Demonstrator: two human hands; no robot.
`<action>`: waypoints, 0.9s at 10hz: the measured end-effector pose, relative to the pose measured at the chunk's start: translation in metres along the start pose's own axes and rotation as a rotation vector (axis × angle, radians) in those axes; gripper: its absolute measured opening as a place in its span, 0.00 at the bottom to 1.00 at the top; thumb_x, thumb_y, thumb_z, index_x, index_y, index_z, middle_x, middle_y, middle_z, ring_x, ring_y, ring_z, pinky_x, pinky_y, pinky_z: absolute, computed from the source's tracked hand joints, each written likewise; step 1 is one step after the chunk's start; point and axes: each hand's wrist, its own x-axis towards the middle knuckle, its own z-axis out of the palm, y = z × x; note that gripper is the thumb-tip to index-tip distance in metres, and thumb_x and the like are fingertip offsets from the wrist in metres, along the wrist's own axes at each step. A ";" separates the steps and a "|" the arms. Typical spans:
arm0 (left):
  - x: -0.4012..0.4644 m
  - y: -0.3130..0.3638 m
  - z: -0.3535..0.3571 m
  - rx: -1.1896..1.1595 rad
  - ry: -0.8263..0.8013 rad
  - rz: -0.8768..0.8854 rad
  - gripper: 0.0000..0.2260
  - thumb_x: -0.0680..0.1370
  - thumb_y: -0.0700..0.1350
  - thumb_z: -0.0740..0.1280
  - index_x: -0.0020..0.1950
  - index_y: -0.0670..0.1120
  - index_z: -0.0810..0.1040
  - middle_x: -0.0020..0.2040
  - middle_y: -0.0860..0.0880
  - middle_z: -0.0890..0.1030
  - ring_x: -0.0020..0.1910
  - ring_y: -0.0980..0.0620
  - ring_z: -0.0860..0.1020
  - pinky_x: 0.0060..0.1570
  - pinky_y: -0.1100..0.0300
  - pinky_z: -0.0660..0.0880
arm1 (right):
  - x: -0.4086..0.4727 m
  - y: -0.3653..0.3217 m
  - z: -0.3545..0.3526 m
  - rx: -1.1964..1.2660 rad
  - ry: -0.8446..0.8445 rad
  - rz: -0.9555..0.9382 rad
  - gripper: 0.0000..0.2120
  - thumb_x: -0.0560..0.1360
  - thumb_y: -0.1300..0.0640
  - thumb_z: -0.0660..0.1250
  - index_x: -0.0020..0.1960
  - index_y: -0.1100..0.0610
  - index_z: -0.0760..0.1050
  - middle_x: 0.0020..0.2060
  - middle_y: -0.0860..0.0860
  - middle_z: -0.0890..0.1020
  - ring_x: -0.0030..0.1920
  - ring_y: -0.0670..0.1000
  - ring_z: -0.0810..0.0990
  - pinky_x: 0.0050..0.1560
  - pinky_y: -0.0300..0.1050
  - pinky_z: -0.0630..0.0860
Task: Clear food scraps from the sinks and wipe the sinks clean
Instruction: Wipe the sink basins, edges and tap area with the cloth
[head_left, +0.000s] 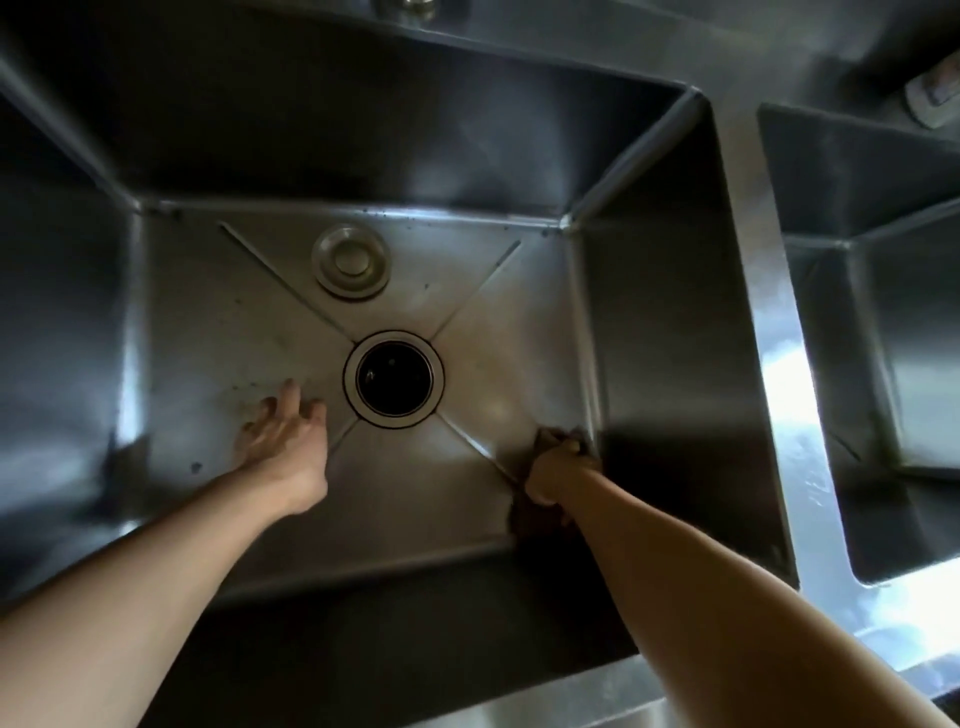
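Head view: left hand (283, 428) rests flat, fingers spread, left of the drain (393, 378) in the sink (208, 322). Right hand (558, 465) grips a dark cloth (540, 519) right of it; the cloth's direction is unclear.

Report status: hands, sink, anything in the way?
Left hand open on sink floor. Right hand grips dark cloth in near right corner. Drain stopper loose behind open drain.

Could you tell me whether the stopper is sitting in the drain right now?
No, the stopper lies on the sink floor behind the open drain, which shows as a dark empty hole.
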 end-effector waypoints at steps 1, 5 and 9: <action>0.003 -0.004 0.002 -0.048 -0.002 0.019 0.30 0.73 0.35 0.65 0.72 0.47 0.61 0.76 0.47 0.46 0.72 0.42 0.59 0.66 0.53 0.67 | -0.023 -0.048 0.017 0.197 0.092 -0.114 0.30 0.75 0.56 0.64 0.74 0.58 0.58 0.70 0.61 0.63 0.67 0.62 0.67 0.65 0.55 0.69; -0.022 -0.048 -0.044 -0.178 0.102 0.005 0.25 0.74 0.39 0.63 0.70 0.48 0.64 0.72 0.48 0.62 0.69 0.46 0.66 0.64 0.52 0.67 | -0.049 -0.149 -0.010 0.219 0.418 -0.543 0.28 0.75 0.57 0.64 0.71 0.56 0.56 0.62 0.59 0.65 0.57 0.64 0.74 0.52 0.55 0.76; -0.067 -0.089 -0.088 -0.024 0.374 0.034 0.24 0.75 0.43 0.65 0.70 0.50 0.63 0.68 0.52 0.66 0.67 0.49 0.66 0.62 0.55 0.66 | -0.034 -0.146 -0.004 -0.129 0.412 -0.643 0.20 0.78 0.50 0.60 0.68 0.52 0.69 0.62 0.58 0.75 0.60 0.62 0.74 0.62 0.53 0.72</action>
